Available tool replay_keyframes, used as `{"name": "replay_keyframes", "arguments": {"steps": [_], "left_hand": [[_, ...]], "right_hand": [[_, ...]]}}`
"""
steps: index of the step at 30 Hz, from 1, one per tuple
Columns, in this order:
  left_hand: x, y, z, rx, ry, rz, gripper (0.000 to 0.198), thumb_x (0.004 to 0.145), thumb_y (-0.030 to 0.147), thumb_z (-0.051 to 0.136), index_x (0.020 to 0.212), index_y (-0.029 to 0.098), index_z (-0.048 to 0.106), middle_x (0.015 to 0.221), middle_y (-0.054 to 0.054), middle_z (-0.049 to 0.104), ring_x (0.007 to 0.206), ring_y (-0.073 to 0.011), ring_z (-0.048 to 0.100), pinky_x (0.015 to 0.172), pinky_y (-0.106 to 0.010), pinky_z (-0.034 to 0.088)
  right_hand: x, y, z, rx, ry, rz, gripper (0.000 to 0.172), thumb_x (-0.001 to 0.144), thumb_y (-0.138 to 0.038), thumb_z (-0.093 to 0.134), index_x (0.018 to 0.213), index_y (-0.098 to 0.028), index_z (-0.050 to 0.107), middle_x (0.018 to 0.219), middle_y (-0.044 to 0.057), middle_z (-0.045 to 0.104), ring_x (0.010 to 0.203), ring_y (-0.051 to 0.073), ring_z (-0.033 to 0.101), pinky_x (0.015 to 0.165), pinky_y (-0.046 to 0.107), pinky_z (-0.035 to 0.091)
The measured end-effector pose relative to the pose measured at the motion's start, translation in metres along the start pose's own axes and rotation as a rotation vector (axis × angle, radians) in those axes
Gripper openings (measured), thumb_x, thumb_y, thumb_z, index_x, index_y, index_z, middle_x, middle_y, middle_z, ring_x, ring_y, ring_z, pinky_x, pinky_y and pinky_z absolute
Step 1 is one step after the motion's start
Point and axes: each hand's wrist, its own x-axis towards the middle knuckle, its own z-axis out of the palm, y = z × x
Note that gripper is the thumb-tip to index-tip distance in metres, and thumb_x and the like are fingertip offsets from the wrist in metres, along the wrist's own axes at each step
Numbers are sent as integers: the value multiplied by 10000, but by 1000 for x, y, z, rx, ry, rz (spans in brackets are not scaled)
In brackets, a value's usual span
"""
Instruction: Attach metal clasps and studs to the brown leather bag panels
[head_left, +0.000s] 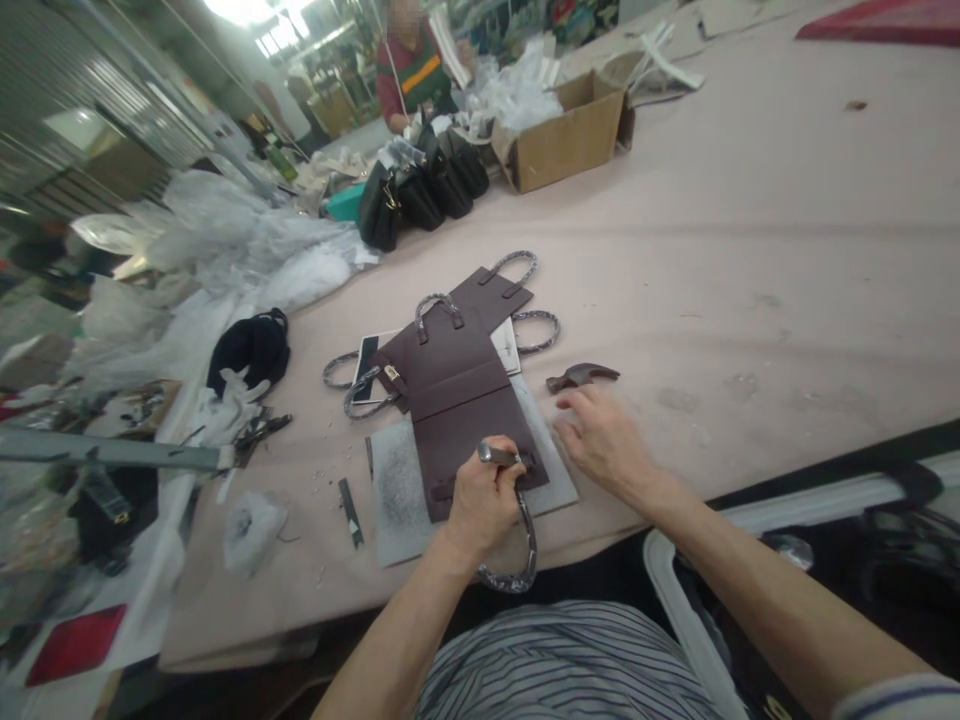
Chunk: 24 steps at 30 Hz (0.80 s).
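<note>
My left hand is closed around a short metal punch, held against the near end of a dark brown leather bag panel. A wrapped handle hangs from that end, partly hidden by the hand. Under the panel lies a grey speckled board. My right hand has its fingers apart and holds nothing. Just beyond its fingertips lies a claw hammer, head to the left. More brown panels with wrapped handles are fanned out behind.
On the left are a dark flat tool, small scattered bits, a plastic bag and a black cloth item. Farther back stand black handbags and a cardboard box. A person is across the table.
</note>
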Motion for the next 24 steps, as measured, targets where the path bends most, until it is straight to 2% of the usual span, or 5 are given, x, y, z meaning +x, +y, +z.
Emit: {"name": "replay_keyframes", "arguments": {"steps": [5,9,12,19,24], "left_hand": [[6,16,-3,8,-63,-100,146,849,74,588,904,208,595,915,-35,682,860,-184,667,833,-291,525],[13,24,-3,41,-122,-161,127,853,83,590,834,208,578,882,-30,657,830,-191,648,785,-295,497],[14,24,-3,11,-121,-198,130,845,82,598,811,206,577,850,-18,643,808,-186,632,767,-291,476],[10,17,1,-73,-77,-200,142,831,67,581,818,208,588,859,-17,660,832,-182,642,781,-285,474],[10,15,3,-69,-84,-189,135,836,76,587,818,211,589,883,-21,671,844,-181,647,793,-283,479]], "right_hand": [[-32,17,-33,-371,-159,309,222,890,-307,584,1035,-141,610,1027,185,609,965,328,586,818,419,449],[-31,14,-44,130,-249,686,68,840,-192,587,902,-193,557,862,78,584,834,234,599,733,337,451],[-22,3,-50,411,-331,793,70,807,-186,583,819,-202,516,704,5,532,605,151,539,588,283,468],[-23,-39,-73,618,-329,844,135,879,-347,493,839,-237,426,592,-86,409,388,76,332,363,192,289],[-33,-83,-120,354,-82,354,353,949,-562,423,815,-239,472,553,-66,426,426,104,383,416,229,303]]}}
